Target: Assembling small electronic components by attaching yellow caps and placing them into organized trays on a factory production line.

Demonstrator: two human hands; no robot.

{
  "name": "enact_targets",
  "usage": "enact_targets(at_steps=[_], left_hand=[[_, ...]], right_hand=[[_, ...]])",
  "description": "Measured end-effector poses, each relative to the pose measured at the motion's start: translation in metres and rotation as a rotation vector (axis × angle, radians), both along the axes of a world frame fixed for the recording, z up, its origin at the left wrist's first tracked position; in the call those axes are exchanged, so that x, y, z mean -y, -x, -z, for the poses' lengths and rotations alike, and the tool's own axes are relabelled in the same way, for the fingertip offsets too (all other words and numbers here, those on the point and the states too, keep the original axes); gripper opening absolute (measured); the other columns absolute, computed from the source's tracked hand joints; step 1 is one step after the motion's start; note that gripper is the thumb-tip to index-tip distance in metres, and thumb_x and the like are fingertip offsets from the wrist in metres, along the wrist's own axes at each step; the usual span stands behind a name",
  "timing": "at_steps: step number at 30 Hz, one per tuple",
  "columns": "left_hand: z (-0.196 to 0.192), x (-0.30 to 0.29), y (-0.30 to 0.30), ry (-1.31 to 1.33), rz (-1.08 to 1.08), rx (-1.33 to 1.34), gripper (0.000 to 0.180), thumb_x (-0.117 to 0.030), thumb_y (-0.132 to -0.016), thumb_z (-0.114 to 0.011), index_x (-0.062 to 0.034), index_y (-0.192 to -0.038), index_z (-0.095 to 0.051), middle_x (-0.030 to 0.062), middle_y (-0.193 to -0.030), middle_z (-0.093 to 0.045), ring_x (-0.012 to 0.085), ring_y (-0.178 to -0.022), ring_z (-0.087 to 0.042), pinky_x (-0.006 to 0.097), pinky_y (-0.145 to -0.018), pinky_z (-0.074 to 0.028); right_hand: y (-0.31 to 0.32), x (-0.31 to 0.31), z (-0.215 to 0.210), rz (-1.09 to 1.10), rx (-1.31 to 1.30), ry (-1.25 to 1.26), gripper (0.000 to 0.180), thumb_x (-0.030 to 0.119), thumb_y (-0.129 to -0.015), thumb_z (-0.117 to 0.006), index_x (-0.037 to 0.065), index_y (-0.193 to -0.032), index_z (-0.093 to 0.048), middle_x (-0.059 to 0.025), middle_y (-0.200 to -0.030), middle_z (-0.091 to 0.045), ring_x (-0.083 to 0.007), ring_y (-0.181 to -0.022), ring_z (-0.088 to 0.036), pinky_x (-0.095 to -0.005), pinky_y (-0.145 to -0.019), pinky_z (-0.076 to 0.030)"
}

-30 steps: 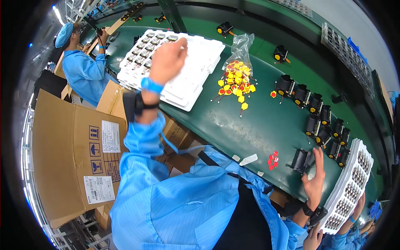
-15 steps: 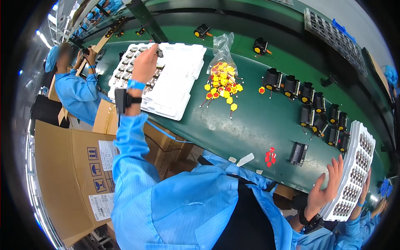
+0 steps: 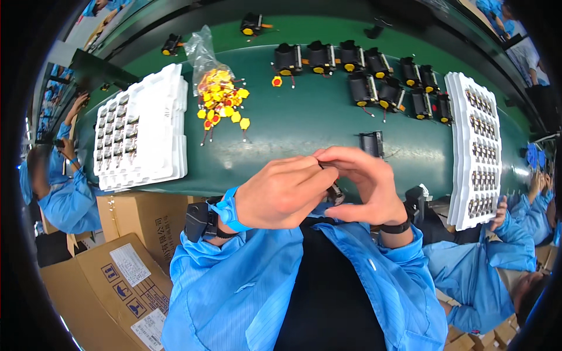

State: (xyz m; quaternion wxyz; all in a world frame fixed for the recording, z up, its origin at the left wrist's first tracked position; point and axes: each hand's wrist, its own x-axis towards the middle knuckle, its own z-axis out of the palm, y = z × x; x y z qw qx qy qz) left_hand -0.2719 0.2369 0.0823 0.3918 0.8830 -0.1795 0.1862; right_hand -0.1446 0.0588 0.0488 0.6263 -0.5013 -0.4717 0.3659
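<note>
My two hands meet in front of my chest, above the near edge of the bench. My left hand [image 3: 284, 192] is closed, its fingers pinching a small black and silver part [image 3: 335, 195] that they mostly cover. Curled around the part's other side is my right hand [image 3: 370, 182], its index finger by the left fingertips and its thumb under the part's lower end. Just beyond the right hand lies a single black housing [image 3: 371, 144], partly hidden by it.
At left, white trays [image 3: 159, 128] hold small metallic parts; another tray stack [image 3: 462, 175] stands at right. Yellow and red hexagonal pieces with wires [image 3: 219, 96] spill from a clear bag [image 3: 201, 50]. Several black housings [image 3: 321, 57] line the far side. Co-workers sit on both sides; cardboard boxes [image 3: 88, 292] stand lower left.
My left hand has come from the left tray to the middle with the small part. My right hand has left the right tray and joined it. The view has turned.
</note>
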Motion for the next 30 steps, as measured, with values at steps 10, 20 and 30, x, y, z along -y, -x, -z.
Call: enact_targets(at_steps=[10,20,30], left_hand=[[0.026,0.039,0.001,0.517,-0.332,-0.355,0.014,-0.014,-0.093,-0.07,-0.0005,-0.094,-0.066,0.0066,-0.07,-0.062,0.0105,-0.063,-0.058,0.025,-0.055,-0.043],[0.06,0.056,-0.006,1.559,0.148,-0.776,0.019,-0.017,-0.099,-0.062,0.0015,-0.096,-0.062,0.0085,-0.068,-0.062,0.0146,-0.056,-0.059,0.027,-0.051,-0.045],[0.054,0.073,-0.02,1.477,0.336,-0.971,0.019,-0.015,-0.1,-0.062,0.0015,-0.09,-0.062,0.0094,-0.066,-0.064,0.0124,-0.052,-0.057,0.024,-0.046,-0.041]], right_hand=[[0.001,0.015,0.033,0.227,-0.625,-0.304,0.082,0.015,-0.06,-0.097,-0.005,-0.127,-0.054,-0.0254,-0.129,-0.06,-0.0412,-0.121,-0.06,-0.05,-0.107,-0.048],[0.006,0.041,0.017,0.292,-0.022,-0.137,0.071,0.006,-0.06,-0.093,-0.007,-0.123,-0.063,-0.0265,-0.128,-0.064,-0.0364,-0.123,-0.061,-0.0454,-0.106,-0.046],[0.005,0.083,0.014,0.313,0.049,-0.106,0.073,0.007,-0.055,-0.095,-0.006,-0.12,-0.065,-0.0316,-0.124,-0.064,-0.045,-0.12,-0.061,-0.0529,-0.103,-0.048]])
